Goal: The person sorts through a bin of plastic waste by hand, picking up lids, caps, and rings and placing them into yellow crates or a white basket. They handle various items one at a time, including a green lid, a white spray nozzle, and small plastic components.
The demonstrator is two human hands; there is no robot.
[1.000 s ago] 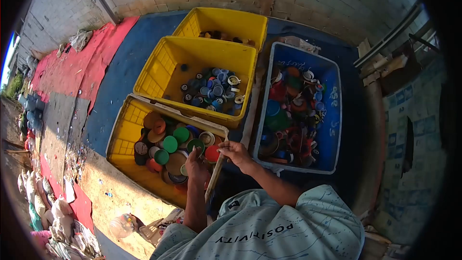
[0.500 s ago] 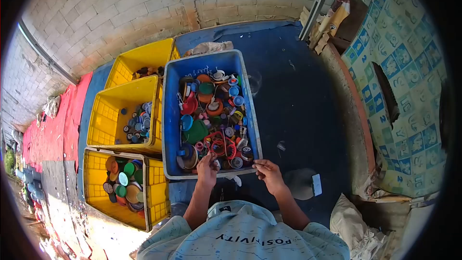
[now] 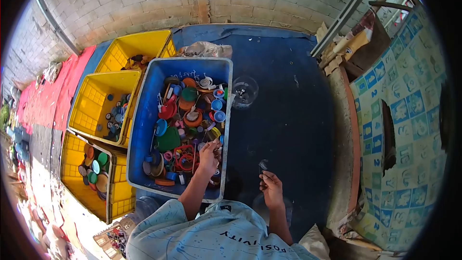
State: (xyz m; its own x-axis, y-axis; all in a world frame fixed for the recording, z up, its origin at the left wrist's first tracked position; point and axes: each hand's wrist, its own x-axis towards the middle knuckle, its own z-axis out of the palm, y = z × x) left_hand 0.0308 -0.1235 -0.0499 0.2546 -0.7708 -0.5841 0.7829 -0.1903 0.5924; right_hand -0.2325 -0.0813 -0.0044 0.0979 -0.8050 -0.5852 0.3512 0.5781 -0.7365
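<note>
My left hand (image 3: 210,159) is over the front right part of a blue crate (image 3: 132,154), its fingers pinched together; what they hold, if anything, I cannot make out. Mixed plastic lids and caps fill the crate, among them a green lid (image 3: 169,138), a red basket-like piece (image 3: 185,158) and a blue cap (image 3: 219,116). To the right of the crate, my right hand (image 3: 271,187) hangs above the dark blue floor sheet (image 3: 284,130) with curled fingers. Anything inside them is hidden. A small clear plastic scrap (image 3: 263,164) shows just beyond its fingertips, apparently on the sheet.
Three yellow crates stand left: one with large lids (image 3: 122,202), one with small caps (image 3: 86,101), one with brownish pieces (image 3: 115,50). A clear round tub (image 3: 245,91) sits right of the blue crate. A patterned mat (image 3: 409,130) hangs at right.
The view has turned, so the crates appear further left. My left hand has moved right and deeper over the blue crate; my right hand has moved away from its rim to above the floor sheet.
</note>
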